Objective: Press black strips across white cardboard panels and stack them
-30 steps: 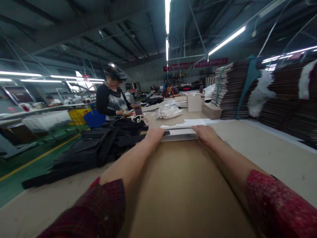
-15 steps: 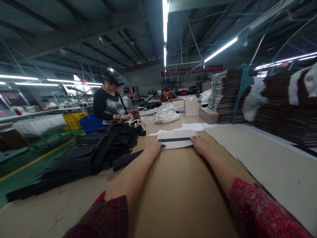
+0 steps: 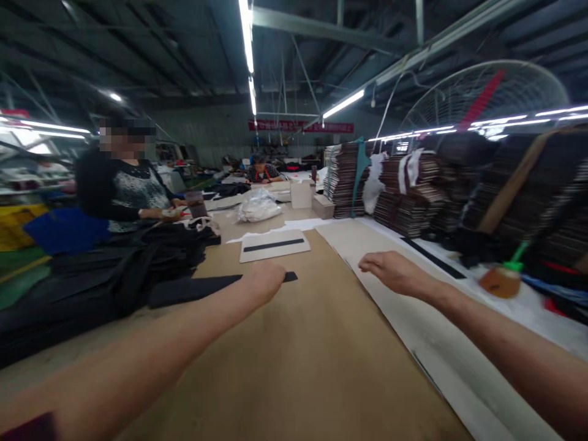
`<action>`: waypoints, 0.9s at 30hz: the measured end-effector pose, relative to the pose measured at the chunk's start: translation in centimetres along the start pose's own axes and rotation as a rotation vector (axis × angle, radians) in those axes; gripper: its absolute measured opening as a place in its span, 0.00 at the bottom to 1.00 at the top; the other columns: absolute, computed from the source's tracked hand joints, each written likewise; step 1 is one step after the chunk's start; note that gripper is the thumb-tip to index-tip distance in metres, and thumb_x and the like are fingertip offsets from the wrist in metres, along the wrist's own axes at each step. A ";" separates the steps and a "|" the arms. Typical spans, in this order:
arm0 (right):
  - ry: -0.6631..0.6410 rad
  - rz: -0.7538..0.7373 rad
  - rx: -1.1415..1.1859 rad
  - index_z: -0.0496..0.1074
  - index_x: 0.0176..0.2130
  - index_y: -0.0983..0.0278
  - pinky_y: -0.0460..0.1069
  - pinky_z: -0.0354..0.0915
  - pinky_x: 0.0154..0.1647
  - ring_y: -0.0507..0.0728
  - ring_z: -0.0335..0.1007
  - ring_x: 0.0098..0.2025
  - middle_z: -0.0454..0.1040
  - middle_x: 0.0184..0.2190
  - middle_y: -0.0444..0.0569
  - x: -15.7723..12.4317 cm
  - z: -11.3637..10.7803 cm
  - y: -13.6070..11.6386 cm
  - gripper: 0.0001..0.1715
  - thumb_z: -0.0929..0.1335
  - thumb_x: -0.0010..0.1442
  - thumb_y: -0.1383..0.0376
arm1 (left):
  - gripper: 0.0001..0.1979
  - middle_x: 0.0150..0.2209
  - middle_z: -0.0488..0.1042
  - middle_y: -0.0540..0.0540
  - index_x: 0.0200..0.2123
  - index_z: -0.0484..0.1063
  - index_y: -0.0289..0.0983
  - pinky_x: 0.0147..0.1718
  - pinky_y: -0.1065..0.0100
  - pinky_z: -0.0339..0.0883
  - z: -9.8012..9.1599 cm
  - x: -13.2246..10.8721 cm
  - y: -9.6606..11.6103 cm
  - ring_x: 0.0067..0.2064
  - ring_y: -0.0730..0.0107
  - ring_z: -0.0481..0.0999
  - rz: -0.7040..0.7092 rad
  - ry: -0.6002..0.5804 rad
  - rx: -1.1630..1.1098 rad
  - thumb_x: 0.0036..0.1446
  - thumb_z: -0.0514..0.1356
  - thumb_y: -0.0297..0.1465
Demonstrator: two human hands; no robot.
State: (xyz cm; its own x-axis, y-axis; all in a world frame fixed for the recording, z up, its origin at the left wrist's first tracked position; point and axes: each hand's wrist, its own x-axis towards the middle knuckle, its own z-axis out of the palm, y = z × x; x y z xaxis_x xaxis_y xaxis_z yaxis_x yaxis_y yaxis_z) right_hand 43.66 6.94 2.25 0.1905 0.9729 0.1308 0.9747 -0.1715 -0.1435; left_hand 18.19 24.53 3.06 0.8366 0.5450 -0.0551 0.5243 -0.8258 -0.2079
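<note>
A white card with a black stripe (image 3: 274, 245) lies flat on the brown cardboard sheet (image 3: 298, 355) ahead of both hands. My left hand (image 3: 265, 282) is curled down on a long black strip (image 3: 193, 288), whose end pokes out to the right of my knuckles. My right hand (image 3: 390, 271) hovers over the seam between the brown sheet and a pale board (image 3: 367, 245). Its fingers are loosely bent and hold nothing. Neither hand touches the card.
A co-worker in a black top (image 3: 119, 190) sits at the left behind a heap of black fabric (image 3: 105, 263). Tall stacks of dark flat pieces (image 3: 413, 190) line the right side. An orange bottle with a green cap (image 3: 503, 278), a plastic bag (image 3: 257, 208) and small boxes (image 3: 324, 205) stand further off.
Both hands have let go of the white card and drawn back toward me. The card now lies flat. My view has swung to the right, and my right hand has moved right.
</note>
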 end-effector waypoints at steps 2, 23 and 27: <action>0.118 0.121 0.140 0.74 0.39 0.60 0.49 0.63 0.43 0.55 0.73 0.40 0.79 0.38 0.46 -6.7 -1.7 2.3 0.22 0.56 0.67 0.56 | 0.09 0.38 0.80 0.31 0.38 0.77 0.33 0.42 0.55 0.73 -0.9 -2.5 4.4 0.44 0.48 0.80 0.079 -0.032 -0.002 0.57 0.57 0.22; 0.510 0.808 0.124 0.76 0.42 0.65 0.58 0.66 0.54 0.65 0.73 0.49 0.75 0.48 0.61 -32.4 7.2 14.4 0.24 0.61 0.57 0.54 | 0.29 0.66 0.59 0.36 0.62 0.58 0.35 0.63 0.59 0.59 1.6 -13.5 27.9 0.64 0.55 0.64 0.420 -0.179 -0.660 0.57 0.52 0.24; 0.643 0.814 0.262 0.77 0.39 0.63 0.60 0.65 0.55 0.66 0.73 0.49 0.75 0.45 0.58 -34.6 8.0 12.0 0.24 0.63 0.53 0.52 | 0.28 0.65 0.61 0.40 0.62 0.59 0.39 0.62 0.62 0.61 1.5 -16.5 26.7 0.62 0.60 0.66 0.414 -0.191 -0.694 0.58 0.50 0.24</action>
State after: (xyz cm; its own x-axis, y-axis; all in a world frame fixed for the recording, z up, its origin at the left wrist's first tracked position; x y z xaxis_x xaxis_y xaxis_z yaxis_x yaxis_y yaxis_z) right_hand 47.82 -27.58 -11.83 0.8730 0.3029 0.3823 0.4852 -0.6194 -0.6172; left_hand 18.12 -6.31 -3.01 0.9748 0.1411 -0.1729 0.2113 -0.8327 0.5117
